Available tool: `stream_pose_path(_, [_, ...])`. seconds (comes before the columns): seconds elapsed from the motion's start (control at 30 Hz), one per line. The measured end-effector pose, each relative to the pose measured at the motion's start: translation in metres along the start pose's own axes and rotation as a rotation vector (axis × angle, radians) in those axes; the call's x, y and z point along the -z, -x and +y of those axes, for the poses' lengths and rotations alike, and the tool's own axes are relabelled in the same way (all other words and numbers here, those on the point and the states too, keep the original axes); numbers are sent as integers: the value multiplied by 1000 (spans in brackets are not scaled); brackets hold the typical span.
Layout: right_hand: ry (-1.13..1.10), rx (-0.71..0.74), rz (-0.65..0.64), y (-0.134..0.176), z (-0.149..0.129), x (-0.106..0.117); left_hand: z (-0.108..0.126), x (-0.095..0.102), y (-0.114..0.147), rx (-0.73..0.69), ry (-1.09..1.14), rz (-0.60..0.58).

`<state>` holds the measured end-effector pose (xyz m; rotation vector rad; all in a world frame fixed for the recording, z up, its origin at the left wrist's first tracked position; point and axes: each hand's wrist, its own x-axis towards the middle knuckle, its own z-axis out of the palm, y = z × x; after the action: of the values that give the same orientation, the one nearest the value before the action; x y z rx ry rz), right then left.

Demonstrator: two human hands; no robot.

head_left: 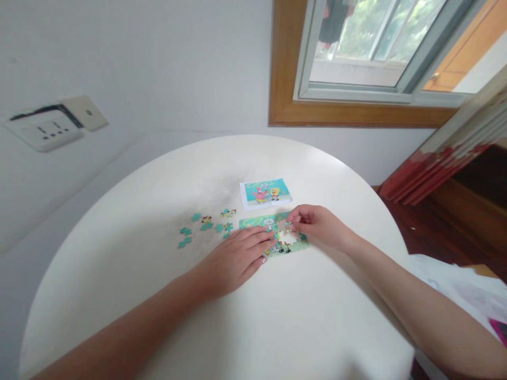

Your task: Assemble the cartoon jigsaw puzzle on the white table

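A partly assembled jigsaw puzzle (295, 245) with cartoon figures lies on the white table, a gap showing near its middle right. My left hand (243, 252) rests flat across the puzzle's left part, fingers stretched out and covering much of it. At the upper right of the gap, my right hand (311, 224) pinches a puzzle piece (284, 226) whose greyish-brown side faces up. Several loose teal puzzle pieces (206, 226) are scattered left of the puzzle. Just behind it lies a reference picture (266, 193) of the same cartoon scene.
The round white table (285, 322) stands near a wall with a power socket (51, 129) at left. Beyond it is a wood-framed window (356, 113). A red and cream curtain (431, 163) hangs at right, above a white plastic bag (455, 285).
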<state>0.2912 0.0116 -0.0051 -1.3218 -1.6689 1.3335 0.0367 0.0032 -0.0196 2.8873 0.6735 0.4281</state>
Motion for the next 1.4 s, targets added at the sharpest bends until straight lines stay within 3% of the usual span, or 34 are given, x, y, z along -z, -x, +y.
stream_pose_path(0.17, [89,28,82,-2,4,1,-1,-1,1,-6,0,5])
stream_pose_path(0.37, [-84,-15,92,-2,2,0,-1,-1,1,2,-7,-8])
stream_pose_path(0.67, [-83,-55,71,-4,1,1,0,1,-1,7,-1,-19])
stream_pose_path(1.03, [-82,15,22,-4,5,2,1,1,1,5,-40,-28])
stream_pose_path(1.23, [-26,39,22,-2,6,4,2,2,0,6,-19,-28])
stream_pose_path(1.4, [213,61,94,-2,4,7,1,2,1,4,-31,-35])
